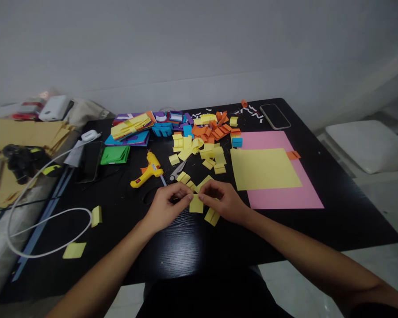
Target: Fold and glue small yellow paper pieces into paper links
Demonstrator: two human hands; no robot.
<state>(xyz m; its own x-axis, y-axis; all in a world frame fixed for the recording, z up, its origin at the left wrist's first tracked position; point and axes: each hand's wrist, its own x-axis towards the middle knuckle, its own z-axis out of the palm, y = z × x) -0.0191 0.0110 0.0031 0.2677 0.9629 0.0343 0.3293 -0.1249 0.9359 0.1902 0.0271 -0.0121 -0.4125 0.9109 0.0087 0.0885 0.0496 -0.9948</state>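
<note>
While the left hand (170, 205) and right hand (226, 204) pinch a yellow square (196, 205) above the bench (179, 258), folded orange pieces (220, 131) lie beyond.
The pinched square looks mostly unfolded; a large yellow sheet (267, 168) lies flat.

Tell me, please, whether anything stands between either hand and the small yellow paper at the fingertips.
Nothing visible does: the left hand and right hand both meet the small yellow paper at its upper edge. The creased yellow piece lies beside it, not between.
</note>
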